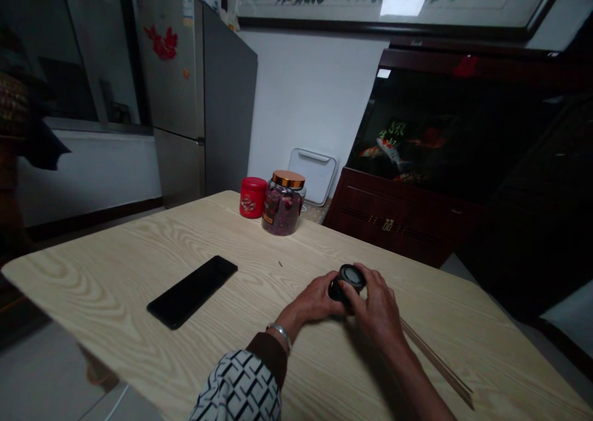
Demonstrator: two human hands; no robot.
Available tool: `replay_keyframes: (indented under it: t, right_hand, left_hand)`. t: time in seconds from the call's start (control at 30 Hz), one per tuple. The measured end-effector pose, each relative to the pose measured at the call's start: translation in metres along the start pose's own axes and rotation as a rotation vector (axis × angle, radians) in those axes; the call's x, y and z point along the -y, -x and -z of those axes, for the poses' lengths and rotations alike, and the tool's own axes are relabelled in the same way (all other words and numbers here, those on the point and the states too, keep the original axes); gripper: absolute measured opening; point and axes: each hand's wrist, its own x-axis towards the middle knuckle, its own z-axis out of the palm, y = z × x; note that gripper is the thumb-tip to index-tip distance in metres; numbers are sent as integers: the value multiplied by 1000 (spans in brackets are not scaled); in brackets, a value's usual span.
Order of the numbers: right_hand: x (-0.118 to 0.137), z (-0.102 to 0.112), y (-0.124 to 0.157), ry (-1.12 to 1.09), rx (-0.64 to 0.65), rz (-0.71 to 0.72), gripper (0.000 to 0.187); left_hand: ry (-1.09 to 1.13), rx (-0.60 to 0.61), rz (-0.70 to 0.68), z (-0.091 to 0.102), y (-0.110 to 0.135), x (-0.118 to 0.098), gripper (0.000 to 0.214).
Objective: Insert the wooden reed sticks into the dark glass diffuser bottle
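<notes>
Both hands hold a small black round container [353, 276] with a pale, glassy disc in its top, tilted above the table. My left hand [319, 297] wraps its lower left side, and a silver bangle circles that wrist. Fingers of my right hand [377, 307] grip the rim from the right, the thumb across the near side. Partly hidden by my right forearm, thin wooden sticks [438, 362] lie on the table. What is inside the container cannot be made out.
On the pale wooden table [139, 254] lie a black phone [193, 291] and a tiny brown scrap [280, 263]. A jar of dried purple-red flowers [281, 208] and a red canister [252, 197] stand at the far edge. Behind are a fridge [173, 87] and a fish tank [417, 131].
</notes>
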Motion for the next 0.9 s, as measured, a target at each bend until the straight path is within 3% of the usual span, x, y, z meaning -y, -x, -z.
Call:
replay_keyframes:
  t: [0.27, 0.37, 0.47, 0.5, 0.6, 0.67, 0.77, 0.83, 0.9]
  right_hand:
    - [4, 16, 7, -124, 60, -29, 49]
    - [-1, 21, 21, -287, 24, -99, 58]
    - [-17, 18, 40, -419, 22, -242, 40]
    - [-24, 16, 46, -449, 41, -275, 40]
    - [-42, 13, 55, -559, 129, -332, 52]
    - [-46, 22, 50, -682, 228, -437, 58]
    - [-36, 57, 27, -992, 458, -554, 67]
    - [-23, 87, 6, -1255, 590, -407, 71]
    - [-10, 116, -13, -1378, 664, -266, 75]
  left_hand:
    - [-37, 170, -5, 13, 13, -14, 89]
    - [-83, 73, 37, 25, 27, -20, 79]
    - [-235, -119, 91, 34, 42, -24, 30]
    - [-306, -190, 104, 34, 46, -25, 23]
    - [-442, -300, 125, 30, 52, -32, 40]
    - [-397, -267, 124, 24, 49, -43, 50]
    - [-166, -139, 125, 17, 36, -73, 60]
    - [57, -25, 102, 16, 23, -102, 63]
    - [314, 134, 49, 16, 11, -134, 65]
